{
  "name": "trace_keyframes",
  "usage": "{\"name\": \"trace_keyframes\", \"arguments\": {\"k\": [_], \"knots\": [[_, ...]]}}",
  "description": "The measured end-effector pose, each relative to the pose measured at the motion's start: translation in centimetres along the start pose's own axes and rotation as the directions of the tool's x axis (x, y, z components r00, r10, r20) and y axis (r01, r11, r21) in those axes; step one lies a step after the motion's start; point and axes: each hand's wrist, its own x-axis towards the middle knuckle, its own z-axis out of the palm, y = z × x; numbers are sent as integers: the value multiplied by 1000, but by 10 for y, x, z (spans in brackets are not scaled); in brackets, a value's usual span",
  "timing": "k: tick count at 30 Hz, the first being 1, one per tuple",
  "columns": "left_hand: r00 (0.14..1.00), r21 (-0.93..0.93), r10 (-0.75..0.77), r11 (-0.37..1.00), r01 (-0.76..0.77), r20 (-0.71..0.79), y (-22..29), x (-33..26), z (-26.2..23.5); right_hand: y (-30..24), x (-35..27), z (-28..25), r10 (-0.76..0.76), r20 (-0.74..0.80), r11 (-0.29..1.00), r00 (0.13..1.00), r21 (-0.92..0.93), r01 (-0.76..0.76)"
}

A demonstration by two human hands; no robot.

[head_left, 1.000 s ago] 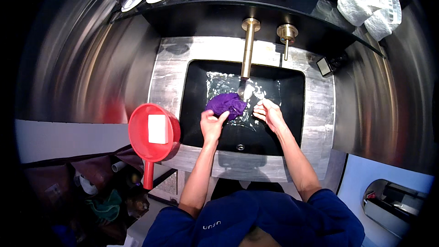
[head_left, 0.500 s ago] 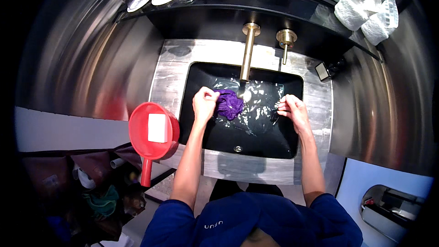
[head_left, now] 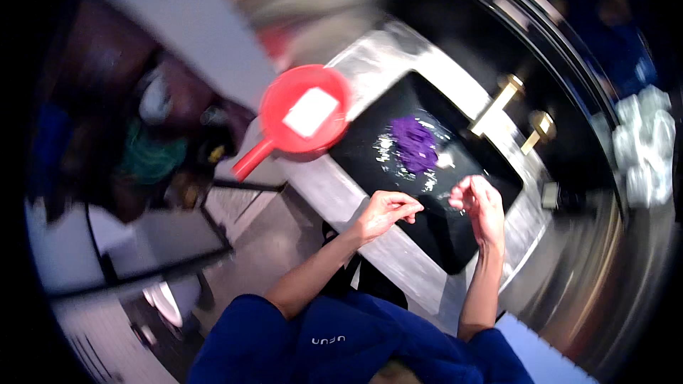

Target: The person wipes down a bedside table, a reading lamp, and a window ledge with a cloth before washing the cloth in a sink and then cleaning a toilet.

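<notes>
In the black sink (head_left: 455, 231) a wet, crumpled purple cloth (head_left: 414, 144) lies amid water or suds. Over the sink's near edge my left hand (head_left: 390, 215) is loosely closed, thumb and fingers close together with nothing visible in them. It is apart from the cloth. My right hand (head_left: 482, 208) hovers over the right part of the basin, fingers bent and somewhat apart, with nothing seen in it. A brass spout (head_left: 498, 104) reaches over the basin from the back.
A red long-handled dipper (head_left: 274, 117) holding a white block (head_left: 311, 112) stands at the counter's left end. Beside the spout is a brass tap lever (head_left: 539, 129). White towels (head_left: 642, 146) hang at the far right. The grey marbled counter (head_left: 320, 185) rims the sink.
The whole view has turned, so sink and dipper appear tilted, with blur. My left hand has come away from the purple cloth, and both hands are now nearer each other.
</notes>
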Motion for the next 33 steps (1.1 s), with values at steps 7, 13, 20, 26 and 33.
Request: {"name": "trace_keyframes", "arguments": {"k": [7,13,20,26,33], "knots": [[948,-99,54,991,-89,-315,-6,-160,-79,66,-27,139,148,437,986,887,-137,-97],[811,-102,252,929,-355,-529,-58,-355,-107,163,-133,313,455,761,881,463,-462,-105],[320,6,176,883,-469,-931,-127,-590,-154,274,-279,497,603,793,795,90,-587,-156],[-76,91,53,719,-689,-996,-169,-742,-182,357,-381,641,675,713,726,-190,-687,-1],[-374,244,-137,549,-799,-917,-181,-871,-258,451,-454,804,686,624,715,-375,-674,186]]}}
